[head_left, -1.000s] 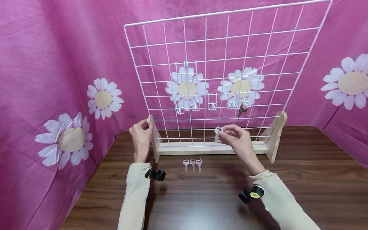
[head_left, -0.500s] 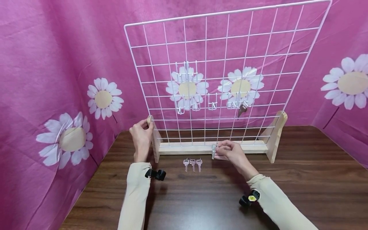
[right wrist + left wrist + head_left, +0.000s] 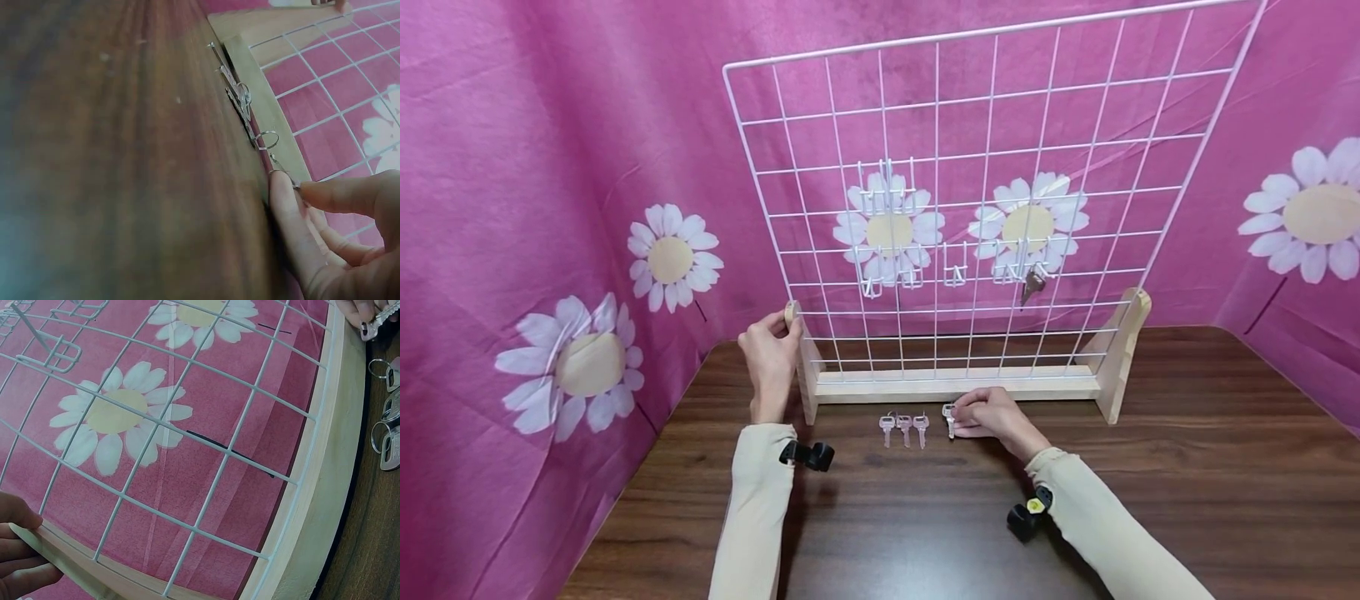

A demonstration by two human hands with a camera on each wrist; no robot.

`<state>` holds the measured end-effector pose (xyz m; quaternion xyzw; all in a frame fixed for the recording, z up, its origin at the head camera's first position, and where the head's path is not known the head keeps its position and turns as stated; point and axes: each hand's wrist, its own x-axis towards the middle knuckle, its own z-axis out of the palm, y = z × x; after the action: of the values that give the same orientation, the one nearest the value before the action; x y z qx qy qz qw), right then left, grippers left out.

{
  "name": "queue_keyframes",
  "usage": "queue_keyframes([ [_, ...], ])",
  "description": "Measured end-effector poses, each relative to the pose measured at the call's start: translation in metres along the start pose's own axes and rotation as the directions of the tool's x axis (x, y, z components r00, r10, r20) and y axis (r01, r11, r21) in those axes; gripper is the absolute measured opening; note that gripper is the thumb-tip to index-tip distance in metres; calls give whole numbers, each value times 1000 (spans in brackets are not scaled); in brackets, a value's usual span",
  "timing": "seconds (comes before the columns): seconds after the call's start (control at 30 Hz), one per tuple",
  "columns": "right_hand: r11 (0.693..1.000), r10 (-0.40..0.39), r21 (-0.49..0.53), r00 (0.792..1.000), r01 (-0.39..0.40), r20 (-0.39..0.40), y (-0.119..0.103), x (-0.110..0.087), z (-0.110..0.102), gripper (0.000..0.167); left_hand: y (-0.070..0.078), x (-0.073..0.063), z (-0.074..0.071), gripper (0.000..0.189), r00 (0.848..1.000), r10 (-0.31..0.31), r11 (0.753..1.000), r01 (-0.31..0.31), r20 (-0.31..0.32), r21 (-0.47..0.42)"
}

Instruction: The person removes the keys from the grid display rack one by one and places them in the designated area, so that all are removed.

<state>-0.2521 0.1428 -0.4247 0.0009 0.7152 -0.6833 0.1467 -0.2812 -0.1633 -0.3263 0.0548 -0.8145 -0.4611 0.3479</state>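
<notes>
In the head view my left hand (image 3: 769, 360) grips the top of the wooden stand's left upright (image 3: 791, 315), thumb on one side and fingers on the other. My right hand (image 3: 996, 419) pinches a silver key (image 3: 948, 414) between thumb and forefinger, low at the tabletop in front of the stand's base bar. Just left of it, three keys with rings lie side by side, the closest being a key (image 3: 921, 427). The right wrist view shows these keys (image 3: 240, 103) edge-on beyond my thumb (image 3: 284, 197).
A white wire grid (image 3: 910, 108) stands upright in the wooden stand. Several white hooks (image 3: 955, 275) hang on it, and a dark key (image 3: 1033, 286) hangs from one at the right. Pink cloth with daisies (image 3: 670, 258) surrounds the wooden table (image 3: 880, 517).
My right hand has come down from in front of the grid's lower wires to the tabletop, carrying the key toward the row of keys. The left hand has stayed on the upright.
</notes>
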Motion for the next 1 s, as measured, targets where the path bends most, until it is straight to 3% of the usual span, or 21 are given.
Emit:
queue_keyframes([
  [0.2, 995, 5, -99, 998, -10, -59, -3, 4, 10, 19, 0, 1, 0, 26, 1000, 1, 1000, -1, -2, -8],
  [0.33, 976, 4, -215, 991, -32, -131, -5, 4, 17, 13, -1, 0, 0, 26, 1000, -1, 1000, 1, -1, -3],
  [0.43, 942, -26, -333, 984, -35, -178, -6, 4, 22, 5, -1, -1, 0, 26, 1000, -5, 1000, 5, 1, -2],
  [0.53, 906, -61, -422, 979, -27, -195, -7, 4, 26, 8, -1, -1, 0, 26, 1000, -7, 1000, 7, 4, -2],
  [0.77, 874, -79, -484, 975, -33, -209, -10, 3, 32, 15, 0, -1, 0, 26, 1000, -10, 1000, 10, 10, 8],
  [1.0, 768, -152, -641, 970, -5, -189, -9, 4, 32, 22, -1, -1, 0, 26, 1000, -7, 1000, 7, 3, 14],
])
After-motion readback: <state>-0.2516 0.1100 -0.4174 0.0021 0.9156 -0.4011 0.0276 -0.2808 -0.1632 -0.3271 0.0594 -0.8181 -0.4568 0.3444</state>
